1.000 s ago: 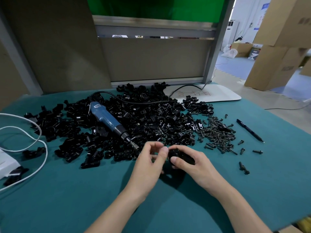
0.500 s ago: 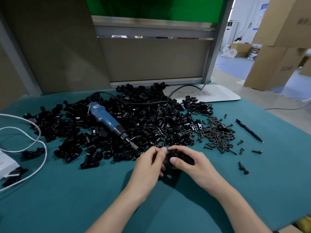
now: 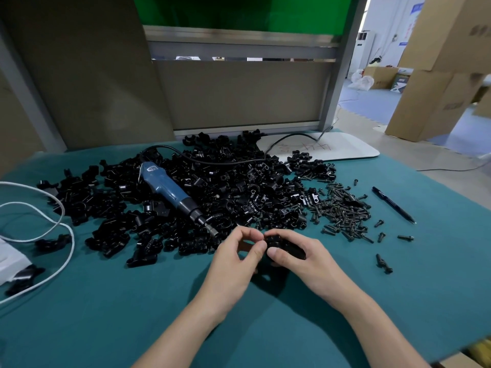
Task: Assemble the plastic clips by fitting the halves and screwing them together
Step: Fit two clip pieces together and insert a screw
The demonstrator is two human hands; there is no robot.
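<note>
Right hand (image 3: 303,257) grips black plastic clip (image 3: 285,247) — left hand (image 3: 240,254) pinches its end; blue electric screwdriver (image 3: 170,191) lies on heap of black clip halves (image 3: 239,192).

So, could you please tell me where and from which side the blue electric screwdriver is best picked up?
Grip the electric screwdriver round its thick blue barrel, coming from above. It lies slanted on the pile of clip halves, bit end nearest, cord at the far end, so the barrel is fully exposed. The left hand and right hand hold a clip, so free one first.
</note>
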